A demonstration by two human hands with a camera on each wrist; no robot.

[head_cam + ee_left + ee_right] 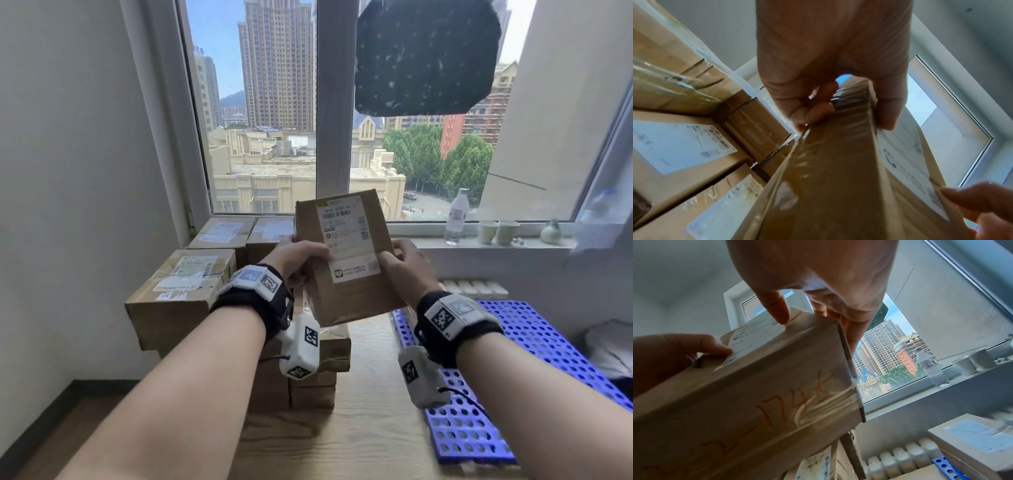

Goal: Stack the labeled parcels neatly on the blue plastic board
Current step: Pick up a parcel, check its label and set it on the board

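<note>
Board: my blue board [534, 346] lies on the wooden surface at its right edge, holed top bare where I can see it; the stack goes here.
Pile: the waiting boxes [178, 294] sit at the left edge below the window.
Parcel: the labeled parcel [346, 253] is held in the air between pile and board, label toward me, I judge for checking.
Left hand: my left hand [301, 257] curls round its left edge, thumb on the label.
Right hand: my right hand [407, 263] clamps the right edge likewise, steadying the tilt.
</note>
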